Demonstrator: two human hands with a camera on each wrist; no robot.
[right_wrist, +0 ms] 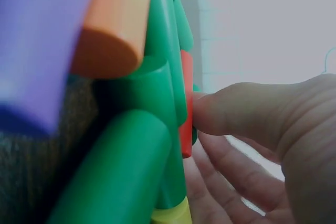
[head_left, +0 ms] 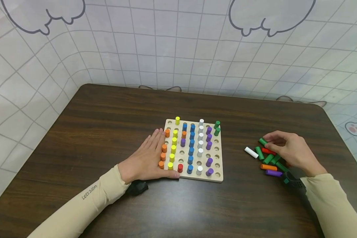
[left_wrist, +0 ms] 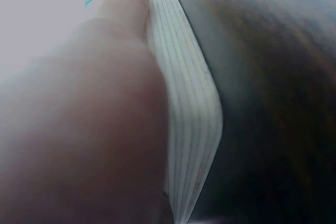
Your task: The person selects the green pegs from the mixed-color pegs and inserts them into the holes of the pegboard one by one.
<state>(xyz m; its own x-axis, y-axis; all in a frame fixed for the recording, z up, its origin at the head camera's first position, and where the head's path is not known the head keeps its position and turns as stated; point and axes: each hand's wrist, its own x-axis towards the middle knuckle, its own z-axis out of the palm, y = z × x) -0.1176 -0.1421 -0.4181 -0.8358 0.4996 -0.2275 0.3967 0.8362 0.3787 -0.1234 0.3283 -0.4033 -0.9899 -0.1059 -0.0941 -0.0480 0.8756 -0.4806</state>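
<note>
A smooth, round green peg [head_left: 262, 141] is at the right of the frame, pinched by the right hand [head_left: 293, 150]. More pegs [head_left: 268, 167] lie in a pile there. In the middle sits a flat wooden board [head_left: 186, 157] with round holes. The left hand [head_left: 147, 162] touches its left side, thumb and fingers apart. The sleeve [head_left: 99, 195] reads "Let's S", then blurs.

The dark wood-grain table [head_left: 122, 109] bears a pale pegboard [head_left: 195, 158] and, to its right, loose coloured pegs [head_left: 268, 159].
</note>
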